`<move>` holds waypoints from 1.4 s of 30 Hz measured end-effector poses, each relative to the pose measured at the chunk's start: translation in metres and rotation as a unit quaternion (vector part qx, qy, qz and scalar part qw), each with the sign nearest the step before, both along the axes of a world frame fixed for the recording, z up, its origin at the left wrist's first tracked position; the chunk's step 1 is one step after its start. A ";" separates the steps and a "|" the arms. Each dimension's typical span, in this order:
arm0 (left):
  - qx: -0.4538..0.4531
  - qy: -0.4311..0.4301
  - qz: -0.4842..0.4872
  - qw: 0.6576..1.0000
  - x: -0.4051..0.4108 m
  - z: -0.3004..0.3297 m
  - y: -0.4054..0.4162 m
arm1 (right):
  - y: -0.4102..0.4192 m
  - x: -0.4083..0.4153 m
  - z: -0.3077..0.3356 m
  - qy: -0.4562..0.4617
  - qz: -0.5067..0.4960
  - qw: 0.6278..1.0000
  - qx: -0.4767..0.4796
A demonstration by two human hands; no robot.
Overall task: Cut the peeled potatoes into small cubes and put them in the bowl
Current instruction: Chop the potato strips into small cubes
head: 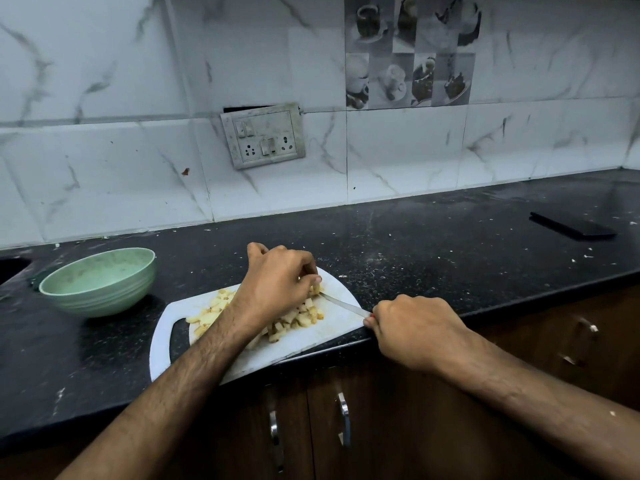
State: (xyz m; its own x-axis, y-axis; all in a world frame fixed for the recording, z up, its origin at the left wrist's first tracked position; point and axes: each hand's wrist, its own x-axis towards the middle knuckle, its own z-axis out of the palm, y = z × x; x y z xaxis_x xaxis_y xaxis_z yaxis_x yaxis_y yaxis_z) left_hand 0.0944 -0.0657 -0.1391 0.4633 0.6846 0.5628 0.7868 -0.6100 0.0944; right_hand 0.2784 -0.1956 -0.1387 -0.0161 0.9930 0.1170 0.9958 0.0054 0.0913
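A white cutting board point(332, 332) lies at the counter's front edge, its near side jutting past the edge. Several pale yellow potato cubes point(298, 318) are heaped on it. My left hand point(277, 289) hovers over the heap with curled fingers pinching potato pieces at the far end. My right hand point(412, 327) grips the handle of a knife point(343, 304), whose thin blade points left to the pieces under my left fingers. A pale green bowl point(100, 280) sits empty on the counter, left of the board.
The black speckled counter point(433, 244) runs to a white marbled tile wall with a switch and socket plate point(265, 135). A dark flat phone-like object point(571, 228) lies at far right. A sink corner point(10, 268) shows at far left. Brown cabinet doors with metal handles point(343, 417) hang below.
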 end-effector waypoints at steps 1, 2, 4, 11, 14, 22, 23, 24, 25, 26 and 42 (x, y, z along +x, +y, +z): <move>-0.007 -0.016 0.002 1.000 -0.001 -0.001 0.002 | 0.000 0.000 -0.001 0.000 -0.002 1.000 0.001; -0.014 -0.030 0.004 0.999 -0.001 -0.002 0.004 | -0.001 0.000 -0.003 0.001 -0.003 1.000 0.003; -0.022 -0.047 0.004 0.999 -0.002 -0.004 0.007 | -0.002 -0.001 -0.006 0.006 -0.005 1.000 0.012; -0.038 -0.109 -0.009 0.993 -0.004 -0.001 0.018 | -0.003 -0.004 -0.010 0.005 -0.007 1.000 0.024; -0.046 -0.137 -0.022 0.989 -0.006 0.001 0.023 | 0.001 -0.006 -0.008 0.003 -0.008 1.000 0.021; -0.060 -0.178 -0.094 0.978 -0.007 0.006 -0.003 | 0.020 0.002 0.001 0.097 -0.042 0.993 -0.043; -0.058 -0.173 -0.099 0.978 -0.009 0.003 -0.008 | 0.023 0.005 0.003 0.138 -0.043 0.987 -0.065; -0.060 -0.168 -0.105 0.978 -0.010 0.001 -0.013 | 0.026 0.009 0.005 0.181 -0.039 0.979 -0.082; -0.068 -0.164 -0.113 0.978 -0.011 -0.004 -0.017 | 0.027 0.013 0.007 0.227 -0.037 0.969 -0.094; -0.077 -0.159 -0.120 0.977 -0.012 -0.008 -0.022 | 0.028 0.016 0.009 0.271 -0.036 0.956 -0.105; -0.007 -0.041 -0.127 0.991 -0.005 -0.034 -0.038 | -0.006 0.027 0.025 0.084 -0.037 0.995 -0.025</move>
State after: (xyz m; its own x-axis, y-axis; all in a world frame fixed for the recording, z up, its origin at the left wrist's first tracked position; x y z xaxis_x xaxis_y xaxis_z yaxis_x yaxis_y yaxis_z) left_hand 0.0898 -0.1036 -0.1727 0.5751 0.5599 0.5965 0.5977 -0.7854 0.1610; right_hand 0.3055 -0.2018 -0.1137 0.0736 0.9953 0.0626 0.9948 -0.0688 -0.0746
